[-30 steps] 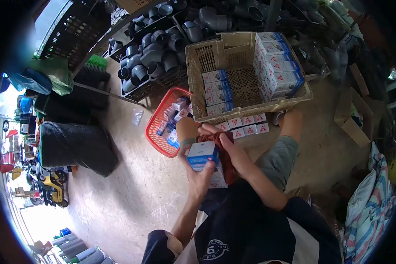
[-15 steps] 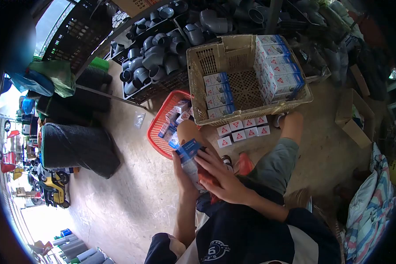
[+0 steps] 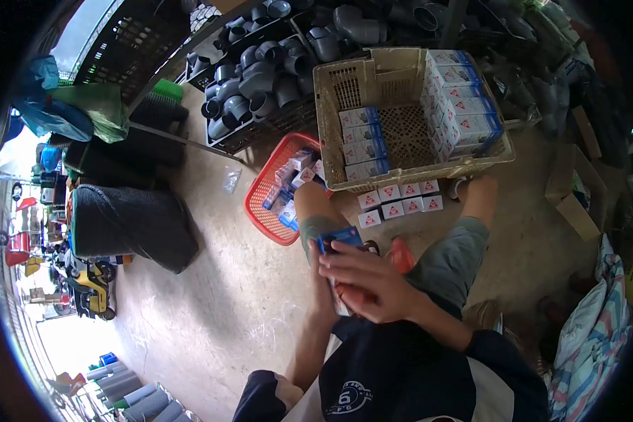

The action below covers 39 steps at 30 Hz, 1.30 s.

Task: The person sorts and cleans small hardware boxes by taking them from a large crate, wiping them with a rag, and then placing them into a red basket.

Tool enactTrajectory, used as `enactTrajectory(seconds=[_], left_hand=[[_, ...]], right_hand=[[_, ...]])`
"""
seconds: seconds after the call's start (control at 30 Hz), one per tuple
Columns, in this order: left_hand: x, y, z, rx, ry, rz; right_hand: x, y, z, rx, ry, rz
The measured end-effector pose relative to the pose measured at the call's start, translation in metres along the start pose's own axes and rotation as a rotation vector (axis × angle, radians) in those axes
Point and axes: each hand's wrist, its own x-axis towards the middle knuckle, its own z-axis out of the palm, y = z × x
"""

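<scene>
A blue and white box (image 3: 342,238) is between my hands, above my lap. My left hand (image 3: 321,288) is wrapped round its side. Over its front lies my right hand (image 3: 369,278), with something red (image 3: 355,294) under the palm; its exact hold is hidden. Beyond my knee, a red basket (image 3: 260,205) holds several small boxes and plastic wraps. A beige crate (image 3: 418,179) contains stacked blue and white boxes (image 3: 468,116) on the right and a shorter row (image 3: 364,151) on the left. Several white boxes with red marks (image 3: 394,209) stand in rows on the floor before the crate.
Black crates of grey pipe fittings (image 3: 260,81) stand at the back. Dark rolled netting (image 3: 130,225) is at the left. An open cardboard box (image 3: 577,190) and a striped sack (image 3: 591,337) lie at the right. A small plastic bag (image 3: 232,179) is on the floor.
The view has shifted, so the scene sits further right. My right hand has moved up over the box and now covers more of its front.
</scene>
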Motion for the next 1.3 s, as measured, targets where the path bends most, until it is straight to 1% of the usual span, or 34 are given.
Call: enactTrajectory(seconds=[0.03,0.07,0.1,0.13,0.2,0.23,0.27,0.3,0.33,0.37,0.47,0.57,0.63,0.67,0.7,0.8,0.9,0.93,0.97,1.03,1.1,1.13,1.2,1.23,1.3], left_hand=[[-0.005,-0.011,0.003,0.106,0.156,-0.043],[-0.009,-0.022,0.004,0.123,0.244,-0.058],[-0.011,-0.027,0.003,0.118,0.3,-0.062],[-0.011,-0.03,-0.001,0.092,0.346,-0.053],[-0.001,-0.024,-0.021,-0.054,0.4,0.008],[0.004,-0.018,-0.028,-0.144,0.426,0.042],[0.007,-0.01,-0.034,-0.185,0.476,0.089],[0.009,-0.002,-0.027,-0.137,0.547,0.166],[0.01,0.005,-0.011,-0.026,0.608,0.243],[0.011,0.011,0.009,0.255,0.64,0.349],[0.007,-0.006,0.015,0.373,0.48,0.456],[-0.011,-0.024,0.017,0.537,0.49,0.33],[-0.009,-0.024,0.019,0.512,0.475,0.329],[-0.003,-0.02,0.019,0.437,0.456,0.363],[0.002,-0.016,0.019,0.359,0.439,0.396],[0.007,-0.002,0.03,0.226,0.52,0.481],[0.01,0.01,0.029,0.142,0.37,0.466],[0.012,0.011,0.027,0.12,0.319,0.453],[0.015,0.011,0.026,0.186,0.354,0.395],[0.022,0.011,0.025,0.312,0.425,0.28],[0.024,0.008,0.017,0.272,0.4,0.265],[0.022,0.006,0.013,0.252,0.39,0.253],[0.014,0.001,0.008,0.086,0.3,0.234],[0.011,-0.002,0.004,0.0,0.251,0.231],[0.008,-0.016,-0.017,0.464,0.326,0.18]], right_hand=[[0.007,0.004,-0.003,-0.001,0.055,0.017],[0.014,0.008,-0.006,-0.004,0.112,0.035],[0.022,0.008,-0.009,0.016,0.101,0.112],[0.021,0.003,-0.004,-0.031,0.075,0.089],[0.021,-0.007,0.001,-0.135,0.02,0.02],[0.018,-0.016,0.002,-0.103,-0.056,0.003],[0.011,-0.02,0.007,-0.095,-0.045,0.016],[0.004,-0.023,0.013,-0.09,-0.033,0.027],[0.001,-0.021,0.016,-0.085,-0.019,0.04],[-0.001,-0.013,0.02,-0.072,0.058,0.107],[0.01,-0.002,0.008,0.081,0.159,0.248],[0.03,0.026,0.0,0.191,0.329,0.233],[0.026,0.023,0.006,0.247,0.335,0.28],[0.022,0.021,0.011,0.273,0.339,0.303],[0.011,0.022,0.014,0.121,0.28,0.256],[-0.009,0.018,0.016,0.224,0.208,0.392],[-0.02,0.023,0.012,0.848,0.225,0.746],[-0.02,0.019,0.008,0.909,0.249,0.748],[-0.02,0.012,0.0,0.969,0.273,0.75],[-0.022,0.009,-0.004,0.909,0.31,0.634],[-0.025,0.019,-0.001,0.667,0.332,0.396],[-0.026,0.019,-0.003,0.553,0.324,0.359],[-0.022,0.015,-0.006,0.325,0.301,0.282],[-0.019,0.015,-0.005,0.274,0.278,0.261],[-0.015,0.014,0.0,0.168,0.219,0.213]])
